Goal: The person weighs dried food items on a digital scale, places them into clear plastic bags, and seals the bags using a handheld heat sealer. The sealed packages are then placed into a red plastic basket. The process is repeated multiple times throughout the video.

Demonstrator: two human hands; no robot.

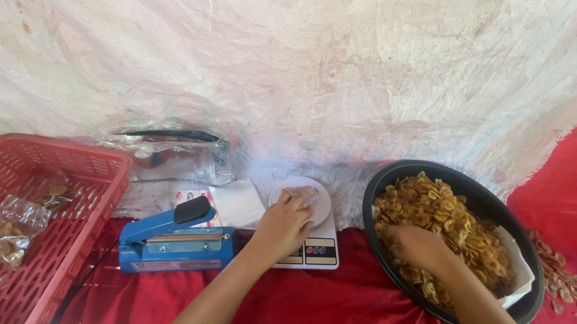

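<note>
The left hand (284, 224) rests on the round white platform of a small kitchen scale (310, 241), fingers curled loosely over a clear plastic bag (302, 195) lying on the platform; whether the fingers pinch the bag cannot be told. The scale stands on a red cloth (332, 307), centre of the view. The right hand (416, 247) is plunged into a heap of fried banana chips (443, 223) in a black oval pan (396, 173) just right of the scale; its fingers are buried, so their grip cannot be told. Left of the scale sits a blue impulse sealer (174, 242). At far left, a red plastic basket (98, 169) holds a filled chip bag (10, 227). Loose chips (561, 276) lie right of the pan.
</note>
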